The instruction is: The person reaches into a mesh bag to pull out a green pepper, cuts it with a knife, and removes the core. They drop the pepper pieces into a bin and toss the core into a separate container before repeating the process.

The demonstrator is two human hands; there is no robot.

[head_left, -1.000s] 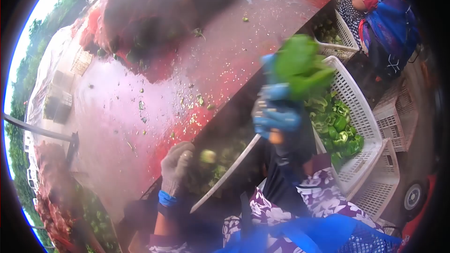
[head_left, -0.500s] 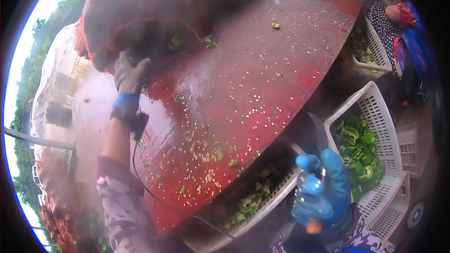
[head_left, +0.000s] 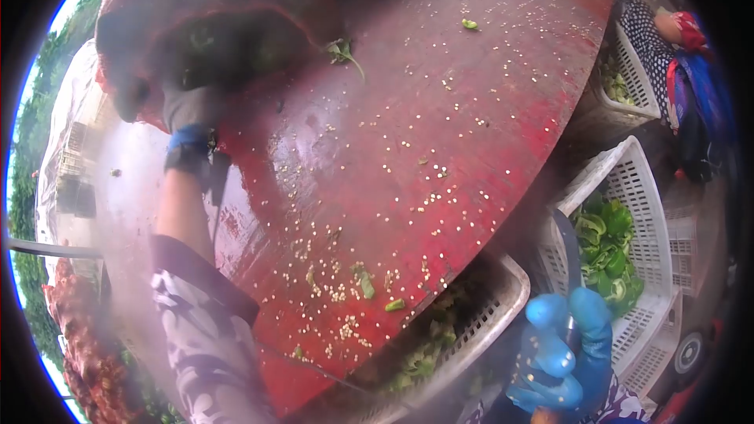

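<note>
My left hand (head_left: 191,112), in a pale knit glove with a blue band at the wrist, reaches into the mouth of a red mesh sack (head_left: 302,0). Its fingers are lost in the dark, hazy opening, where green peppers (head_left: 200,43) show dimly. A blue rubber glove covers my right hand (head_left: 561,353), closed around a knife (head_left: 570,247) whose blade points up. This hand is near a white crate (head_left: 648,204) of cut green peppers (head_left: 605,259). The red tabletop (head_left: 369,157) carries scattered pale seeds and a leafy stem (head_left: 342,53).
Below the table's edge sits another crate (head_left: 518,286) with green scraps (head_left: 424,361). A third crate (head_left: 636,71) stands farther right, beside a person (head_left: 648,39) in spotted clothing. Full red sacks (head_left: 86,345) are at lower left. Haze blurs parts of the view.
My left hand has moved left and into the sack's mouth. The sack opening appears farther left. My right hand, still gripping the knife, has shifted lower and slightly right.
</note>
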